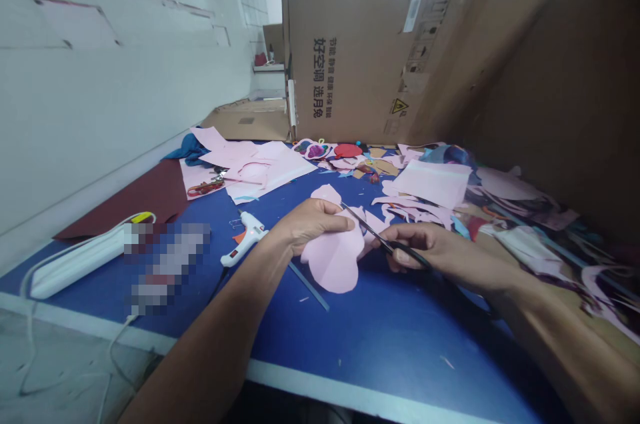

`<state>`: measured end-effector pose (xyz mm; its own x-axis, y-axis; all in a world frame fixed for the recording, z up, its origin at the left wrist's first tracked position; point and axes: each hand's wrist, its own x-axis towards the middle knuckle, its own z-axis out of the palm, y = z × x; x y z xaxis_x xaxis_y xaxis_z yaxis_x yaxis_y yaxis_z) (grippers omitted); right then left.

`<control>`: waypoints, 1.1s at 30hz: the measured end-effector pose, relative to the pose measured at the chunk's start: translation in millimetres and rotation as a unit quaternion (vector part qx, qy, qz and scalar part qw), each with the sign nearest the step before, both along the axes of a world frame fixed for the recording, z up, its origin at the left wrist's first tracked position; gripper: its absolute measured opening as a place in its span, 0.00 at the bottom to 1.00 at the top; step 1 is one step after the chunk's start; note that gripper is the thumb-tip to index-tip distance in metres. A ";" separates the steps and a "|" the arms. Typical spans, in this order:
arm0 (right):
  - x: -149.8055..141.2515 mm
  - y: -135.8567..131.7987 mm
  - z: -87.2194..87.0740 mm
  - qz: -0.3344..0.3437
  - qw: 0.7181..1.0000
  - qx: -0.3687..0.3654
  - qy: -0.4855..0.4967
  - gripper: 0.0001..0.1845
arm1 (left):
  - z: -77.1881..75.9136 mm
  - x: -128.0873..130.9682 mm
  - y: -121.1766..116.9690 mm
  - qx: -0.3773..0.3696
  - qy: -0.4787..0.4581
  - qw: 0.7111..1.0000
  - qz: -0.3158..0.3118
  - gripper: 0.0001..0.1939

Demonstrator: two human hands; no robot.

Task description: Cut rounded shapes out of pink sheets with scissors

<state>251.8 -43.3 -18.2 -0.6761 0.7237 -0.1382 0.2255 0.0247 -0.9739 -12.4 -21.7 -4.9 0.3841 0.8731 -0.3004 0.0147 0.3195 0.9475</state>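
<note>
My left hand [310, 224] is closed on a pink paper shape [335, 257], thumb on top, holding it just above the blue table [380, 331]. My right hand [435, 251] grips black-handled scissors [373, 232] whose blades point left and up into the paper's upper edge. A second rounded lobe of the same pink paper shows behind my left hand.
A white glue gun [245, 241] lies left of my left arm, beside a white power strip [80, 261] with its cable. Pink sheets [260, 167] and paper scraps cover the far side of the table. Large cardboard boxes [370, 44] stand behind and to the right.
</note>
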 end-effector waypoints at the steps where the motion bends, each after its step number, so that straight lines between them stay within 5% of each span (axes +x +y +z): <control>1: -0.1 -0.2 0.3 0.001 1.000 -0.001 0.001 0.26 | -0.3 -0.2 0.2 0.001 0.002 1.000 0.000 0.08; 26: 0.4 -1.7 5.1 0.009 0.999 -0.018 -0.032 0.27 | -4.3 -2.6 2.8 0.009 0.012 1.000 -0.013 0.10; 33: -3.0 -0.4 2.9 -0.037 0.999 0.011 -0.013 0.26 | -4.9 -2.1 2.4 0.018 -0.013 1.000 -0.010 0.14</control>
<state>248.8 -43.7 -15.3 -0.6172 0.7745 -0.1390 0.2529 0.0280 -0.9671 -14.4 -19.2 -9.8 0.4084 0.8751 -0.2595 -0.0034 0.2858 0.9583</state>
